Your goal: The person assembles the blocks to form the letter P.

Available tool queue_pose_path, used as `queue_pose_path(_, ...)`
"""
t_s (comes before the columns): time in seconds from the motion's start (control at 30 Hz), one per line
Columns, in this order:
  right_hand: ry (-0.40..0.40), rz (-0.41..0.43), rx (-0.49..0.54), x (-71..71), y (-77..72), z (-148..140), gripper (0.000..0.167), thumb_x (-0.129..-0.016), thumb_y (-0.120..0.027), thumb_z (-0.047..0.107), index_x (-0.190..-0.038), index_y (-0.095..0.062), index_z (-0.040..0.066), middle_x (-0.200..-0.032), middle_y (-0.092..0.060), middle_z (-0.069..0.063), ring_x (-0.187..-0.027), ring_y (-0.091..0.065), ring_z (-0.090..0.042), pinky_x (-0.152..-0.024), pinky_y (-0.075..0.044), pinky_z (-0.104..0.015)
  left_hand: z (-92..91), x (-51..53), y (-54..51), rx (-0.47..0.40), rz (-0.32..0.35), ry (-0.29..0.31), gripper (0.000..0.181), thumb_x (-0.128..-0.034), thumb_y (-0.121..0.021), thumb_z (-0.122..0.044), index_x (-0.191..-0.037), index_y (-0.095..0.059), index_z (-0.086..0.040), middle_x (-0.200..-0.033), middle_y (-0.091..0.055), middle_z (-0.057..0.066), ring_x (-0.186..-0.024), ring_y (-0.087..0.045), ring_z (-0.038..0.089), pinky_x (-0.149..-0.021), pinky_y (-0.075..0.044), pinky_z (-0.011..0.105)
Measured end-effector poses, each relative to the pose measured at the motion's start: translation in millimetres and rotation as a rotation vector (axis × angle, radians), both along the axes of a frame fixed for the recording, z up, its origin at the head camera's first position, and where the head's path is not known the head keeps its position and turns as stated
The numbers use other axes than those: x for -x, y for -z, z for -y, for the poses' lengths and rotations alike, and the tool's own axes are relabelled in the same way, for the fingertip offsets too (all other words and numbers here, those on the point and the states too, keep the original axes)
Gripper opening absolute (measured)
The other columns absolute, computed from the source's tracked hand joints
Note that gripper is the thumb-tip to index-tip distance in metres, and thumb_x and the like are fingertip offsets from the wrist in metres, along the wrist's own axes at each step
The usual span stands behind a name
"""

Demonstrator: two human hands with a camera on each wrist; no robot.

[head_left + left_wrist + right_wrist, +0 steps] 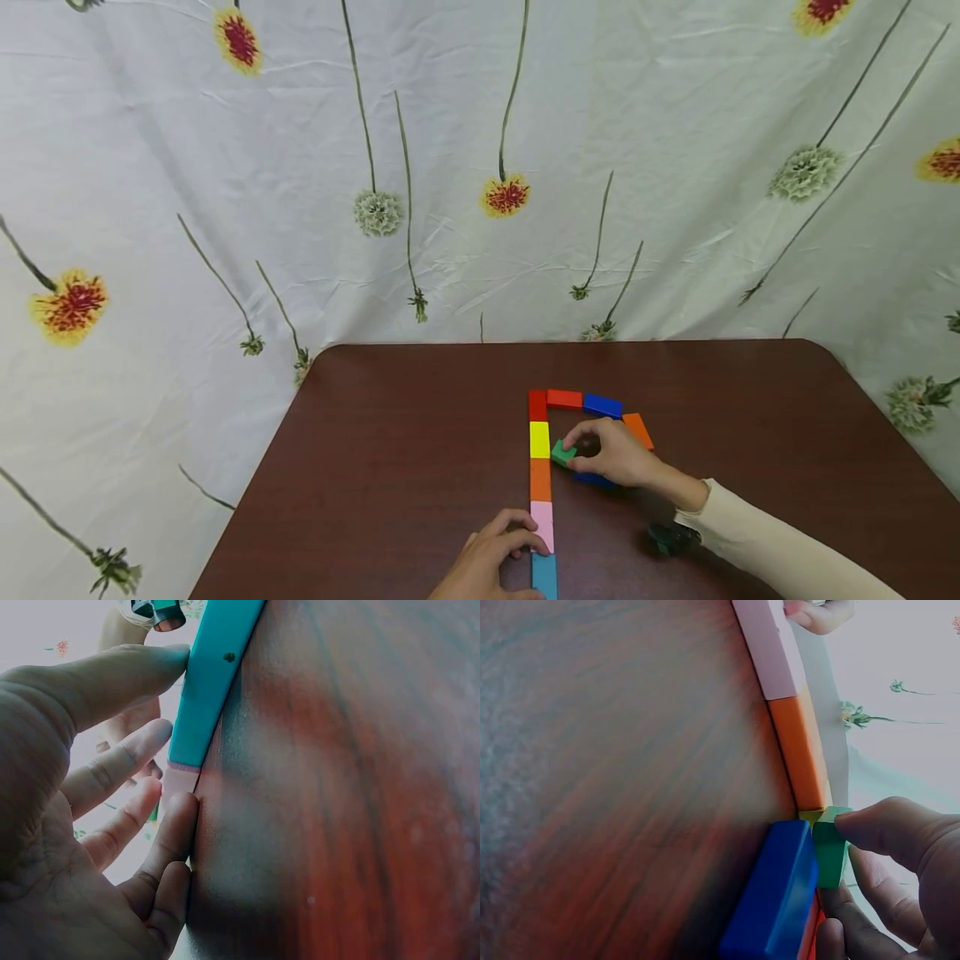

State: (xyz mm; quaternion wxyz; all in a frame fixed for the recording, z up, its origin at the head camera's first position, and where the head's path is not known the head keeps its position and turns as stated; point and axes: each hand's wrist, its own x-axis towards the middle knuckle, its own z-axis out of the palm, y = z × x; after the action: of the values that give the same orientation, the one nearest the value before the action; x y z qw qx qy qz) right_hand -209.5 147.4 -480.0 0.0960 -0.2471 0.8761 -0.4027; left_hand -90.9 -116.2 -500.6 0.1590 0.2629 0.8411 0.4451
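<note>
Between thumb and fingers, my right hand (618, 454) pinches a small green block (563, 453), held close to the right side of a yellow block (539, 440). In the right wrist view the green block is beside the end of a blue block (771, 892). My left hand (487, 565) lies along the left side of the column, its fingers touching the pink block (543, 527) and its thumb the light blue block (545, 575). An orange block (541, 480) joins the pink and yellow ones. Part of the lower blue block is hidden behind my right hand in the head view.
At the column's top sits a red block (537, 406). From it another red block (565, 400), a blue block (603, 406) and an orange block (638, 431) curve right. The brown table (390, 450) meets a flowered white cloth (450, 275). A dark device (671, 537) hangs beneath my right wrist.
</note>
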Motion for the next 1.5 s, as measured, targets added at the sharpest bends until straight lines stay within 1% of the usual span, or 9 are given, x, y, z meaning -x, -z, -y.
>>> queue_pose_path(0.2, -0.009, -0.007, -0.016, -2.3, 2.9, -0.7, 0.015, -0.086, -0.078, 0.019, -0.099, -0.073, 0.012, -0.097, -0.07, 0.002, -0.087, -0.06, -0.013, -0.08, -0.051, -0.025, 0.0, 0.0, 0.2, 0.002, -0.004, 0.001, 0.033, -0.0822, -0.083, -0.03, -0.112, -0.07, -0.025, -0.126, -0.05, -0.005, -0.094, -0.049, -0.003, -0.075, -0.033, 0.029)
queue_pose_path(0.37, -0.011, 0.001, -0.023, -3.4, 3.7, -0.6, 0.015, -0.086, -0.079, 0.018, -0.098, -0.074, 0.012, -0.096, -0.07, 0.003, -0.086, -0.059, -0.013, -0.079, -0.05, -0.025, -0.4, 0.2, 0.8, -0.004, 0.0, -0.001, 0.033, -0.0819, -0.083, -0.03, -0.111, -0.07, -0.024, -0.126, -0.05, -0.005, -0.094, -0.048, -0.003, -0.075, -0.033, 0.029)
queue_pose_path(0.7, -0.022, -0.03, -0.053, -4.4, 5.7, -0.1, 0.014, -0.085, -0.08, 0.019, -0.097, -0.073, 0.016, -0.1, -0.072, 0.004, -0.09, -0.06, -0.013, -0.081, -0.049, -0.027, -0.3, 0.6, 1.8, -0.011, -0.002, -0.001, 0.033, -0.0818, -0.083, -0.03, -0.111, -0.07, -0.025, -0.126, -0.05, -0.005, -0.094, -0.048, -0.003, -0.074, -0.032, 0.029)
queue_pose_path(0.77, -0.024, -0.039, -0.057, -5.1, 5.4, 0.8, 0.014, -0.084, -0.08, 0.019, -0.096, -0.073, 0.017, -0.1, -0.072, 0.004, -0.091, -0.06, -0.014, -0.083, -0.047, -0.031, -0.2, 0.7, 1.6, -0.01, 0.002, -0.001, 0.033, -0.0818, -0.084, -0.03, -0.111, -0.07, -0.025, -0.126, -0.05, -0.005, -0.094, -0.048, -0.003, -0.074, -0.033, 0.029)
queue_pose_path(0.93, -0.022, -0.063, -0.078, -6.6, 4.2, 2.5, 0.015, -0.082, -0.081, 0.021, -0.094, -0.073, 0.02, -0.099, -0.072, 0.007, -0.094, -0.059, -0.016, -0.087, -0.039, -0.046, -0.2, 0.5, 1.4, -0.012, 0.009, -0.002, 0.033, -0.0817, -0.084, -0.03, -0.111, -0.07, -0.025, -0.127, -0.05, -0.005, -0.094, -0.048, -0.003, -0.075, -0.032, 0.029)
queue_pose_path(1.13, -0.023, -0.064, -0.095, -8.8, 3.4, 3.1, 0.016, -0.081, -0.082, 0.023, -0.093, -0.072, 0.021, -0.099, -0.071, 0.008, -0.094, -0.057, -0.016, -0.087, -0.036, -0.055, -0.5, 0.2, 1.5, -0.007, 0.002, -0.002, 0.033, -0.0815, -0.084, -0.03, -0.111, -0.07, -0.025, -0.126, -0.05, -0.005, -0.094, -0.048, -0.003, -0.075, -0.032, 0.03)
queue_pose_path(1.23, -0.021, -0.066, -0.103, -9.4, 3.1, 3.1, 0.016, -0.081, -0.082, 0.024, -0.093, -0.072, 0.022, -0.099, -0.071, 0.008, -0.095, -0.056, -0.016, -0.088, -0.035, -0.058, -0.7, 0.1, 1.3, -0.004, 0.008, -0.004, 0.033, -0.0815, -0.084, -0.029, -0.111, -0.07, -0.025, -0.126, -0.05, -0.006, -0.094, -0.048, -0.003, -0.075, -0.032, 0.03)
queue_pose_path(1.33, -0.02, -0.069, -0.107, -9.7, 3.0, 3.1, 0.017, -0.081, -0.082, 0.025, -0.094, -0.072, 0.022, -0.098, -0.071, 0.008, -0.095, -0.056, -0.016, -0.087, -0.035, -0.057, -0.9, 0.0, 0.5, 0.0, 0.02, -0.005, 0.033, -0.0817, -0.084, -0.03, -0.111, -0.07, -0.025, -0.126, -0.05, -0.006, -0.094, -0.048, -0.003, -0.075, -0.032, 0.03)
queue_pose_path(1.5, -0.02, -0.085, -0.112, -9.8, 4.1, 3.3, 0.017, -0.081, -0.082, 0.024, -0.094, -0.072, 0.021, -0.097, -0.071, 0.008, -0.094, -0.054, -0.016, -0.084, -0.033, -0.049, -0.9, -0.2, -0.9, 0.017, 0.018, -0.006, 0.033, -0.0819, -0.084, -0.031, -0.111, -0.07, -0.026, -0.126, -0.05, -0.006, -0.093, -0.048, -0.003, -0.075, -0.032, 0.029)
